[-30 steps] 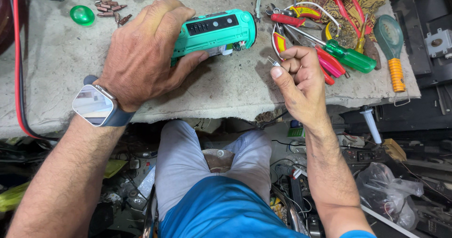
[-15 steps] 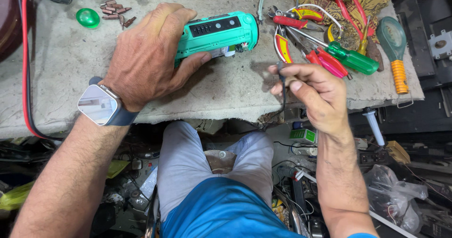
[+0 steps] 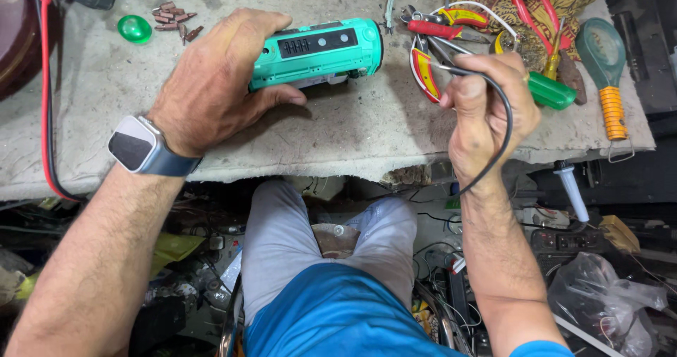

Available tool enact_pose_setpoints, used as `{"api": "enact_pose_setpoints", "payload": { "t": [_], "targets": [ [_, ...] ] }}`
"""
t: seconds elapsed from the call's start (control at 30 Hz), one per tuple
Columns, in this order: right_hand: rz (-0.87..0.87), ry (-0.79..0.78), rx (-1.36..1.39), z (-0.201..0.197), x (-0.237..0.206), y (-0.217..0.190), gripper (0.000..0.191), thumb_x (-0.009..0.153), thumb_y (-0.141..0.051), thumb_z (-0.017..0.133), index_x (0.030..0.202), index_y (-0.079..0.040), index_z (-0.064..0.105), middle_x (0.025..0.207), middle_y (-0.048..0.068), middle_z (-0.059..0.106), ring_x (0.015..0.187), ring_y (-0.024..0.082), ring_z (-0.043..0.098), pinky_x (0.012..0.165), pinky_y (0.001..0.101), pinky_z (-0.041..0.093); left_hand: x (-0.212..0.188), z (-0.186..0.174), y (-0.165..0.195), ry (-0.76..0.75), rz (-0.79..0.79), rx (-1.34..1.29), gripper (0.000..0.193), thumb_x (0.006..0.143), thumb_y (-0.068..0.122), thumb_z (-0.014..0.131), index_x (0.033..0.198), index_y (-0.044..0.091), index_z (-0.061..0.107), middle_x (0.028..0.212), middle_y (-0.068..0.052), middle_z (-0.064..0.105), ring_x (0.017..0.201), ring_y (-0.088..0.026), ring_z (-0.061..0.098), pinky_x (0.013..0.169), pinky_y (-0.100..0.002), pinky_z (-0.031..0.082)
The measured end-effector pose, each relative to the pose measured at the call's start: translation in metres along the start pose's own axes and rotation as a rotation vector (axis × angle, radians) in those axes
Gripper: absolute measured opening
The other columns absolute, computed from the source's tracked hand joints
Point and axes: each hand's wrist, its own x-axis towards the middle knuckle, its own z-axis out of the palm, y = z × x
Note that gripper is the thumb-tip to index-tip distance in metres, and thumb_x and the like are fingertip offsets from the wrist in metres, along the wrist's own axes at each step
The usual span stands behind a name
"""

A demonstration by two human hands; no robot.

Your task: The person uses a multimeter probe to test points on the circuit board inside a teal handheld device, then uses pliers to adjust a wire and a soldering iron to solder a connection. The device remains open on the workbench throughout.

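My left hand (image 3: 215,82) lies over the left end of a teal, cylinder-shaped device (image 3: 321,52) and pins it to the grey workbench (image 3: 106,103). A smartwatch (image 3: 137,147) sits on that wrist. My right hand (image 3: 486,110) is raised just right of the device, fingers closed on a thin black cable (image 3: 506,128) that loops down past the wrist. Its metal tip points left, above a pair of red-and-yellow pliers (image 3: 423,71).
Hand tools crowd the bench's right side: a green-handled screwdriver (image 3: 553,91), red-handled cutters (image 3: 441,29), an orange-gripped tool (image 3: 610,106). At the back left lie a green round cap (image 3: 134,28), small brown parts (image 3: 175,17) and a red lead (image 3: 44,89). Cluttered floor lies below.
My right hand has risen from the bench edge and turned, now holding the black cable up with its tip pointing left. My left hand stays on the teal device.
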Motion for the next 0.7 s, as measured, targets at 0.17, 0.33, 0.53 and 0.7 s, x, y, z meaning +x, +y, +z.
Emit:
{"api": "enact_pose_setpoints", "payload": {
  "t": [0.17,0.33,0.53,0.7],
  "targets": [
    [0.035,-0.198,0.021,0.012,0.017,0.004,0.026,0.112,-0.023,0.069,0.123,0.0,0.065,0.108,0.009,0.066,0.092,0.015,0.07,0.083,0.0281,0.063,-0.003,0.002,-0.004,0.008,-0.048,-0.056,0.074,0.103,0.036,0.085,0.147,-0.004,0.042,0.132,-0.026,0.059,0.123,-0.044,0.064,0.1,-0.048,0.054],
    [0.025,-0.273,-0.05,0.02,0.03,0.019,0.028,0.113,-0.02,0.077,0.127,0.0,0.063,0.106,0.006,0.072,0.093,0.01,0.069,0.085,0.0237,0.058,-0.009,0.003,0.001,0.064,-0.04,-0.042,0.074,0.109,0.032,0.083,0.152,-0.004,0.035,0.13,-0.025,0.061,0.12,-0.041,0.064,0.102,-0.047,0.054],
    [-0.092,-0.35,-0.342,0.014,0.028,0.025,0.023,0.107,-0.017,0.086,0.117,-0.002,0.071,0.1,0.007,0.076,0.09,0.009,0.07,0.082,0.0222,0.057,-0.01,0.002,0.006,0.053,-0.108,0.014,0.073,0.108,0.033,0.083,0.151,-0.003,0.037,0.124,-0.021,0.064,0.115,-0.041,0.065,0.098,-0.048,0.054],
    [-0.013,-0.426,-0.178,0.014,0.031,0.026,0.02,0.109,-0.015,0.08,0.113,0.001,0.069,0.116,0.012,0.076,0.102,0.012,0.072,0.089,0.0249,0.059,-0.007,0.001,0.009,0.062,-0.065,0.095,0.073,0.103,0.037,0.081,0.148,-0.004,0.041,0.124,-0.02,0.064,0.115,-0.04,0.064,0.094,-0.048,0.054]
  ]
}}
